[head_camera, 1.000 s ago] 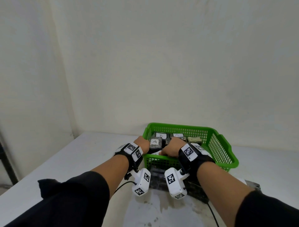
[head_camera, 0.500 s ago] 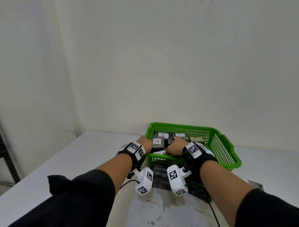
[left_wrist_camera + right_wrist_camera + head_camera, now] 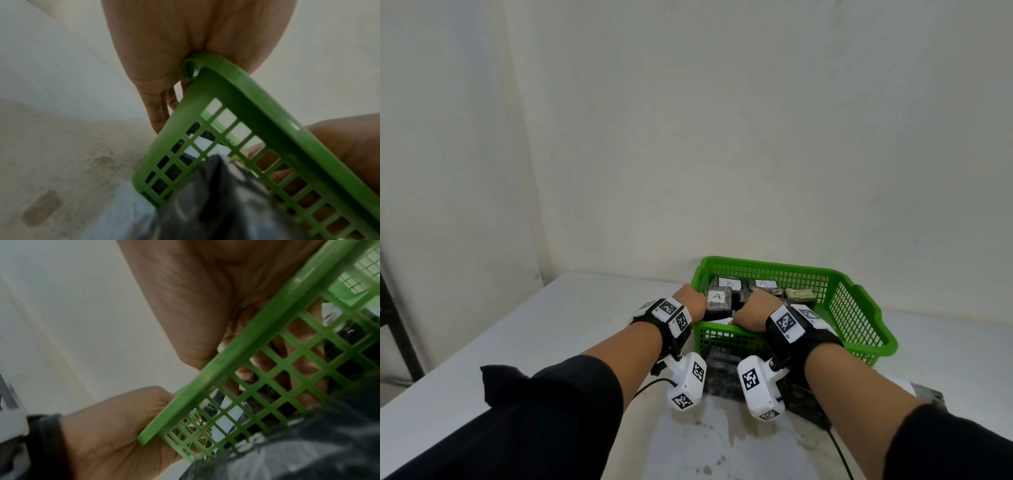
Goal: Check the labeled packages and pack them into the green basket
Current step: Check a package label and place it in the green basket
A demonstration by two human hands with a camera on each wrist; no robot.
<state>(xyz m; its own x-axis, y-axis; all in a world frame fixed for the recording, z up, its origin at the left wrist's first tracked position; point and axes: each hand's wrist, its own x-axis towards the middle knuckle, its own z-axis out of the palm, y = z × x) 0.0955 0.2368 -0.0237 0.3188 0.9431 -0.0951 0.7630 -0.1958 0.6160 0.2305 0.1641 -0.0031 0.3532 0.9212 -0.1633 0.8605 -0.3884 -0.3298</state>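
The green basket (image 3: 842,308) stands on the white table and holds dark packages with white labels: A (image 3: 717,297), B (image 3: 729,283), a second A (image 3: 763,283), and a tan one (image 3: 799,294). My left hand (image 3: 690,301) grips the basket's near left corner (image 3: 193,65), with its fingers (image 3: 158,113) running down the outside wall. My right hand (image 3: 755,310) hooks over the near rim. Its fingers (image 3: 267,361) show through the mesh inside the basket, beside a dark package. I cannot tell whether they touch it.
A dark, shiny wrapped bundle (image 3: 722,373) lies against the basket's near wall, under my wrists. A grey slab (image 3: 928,397) sticks out at the right. The table (image 3: 551,342) is stained near me. Walls close the far side and the left.
Both hands stay at the basket's near rim. Only the head view has shifted slightly.
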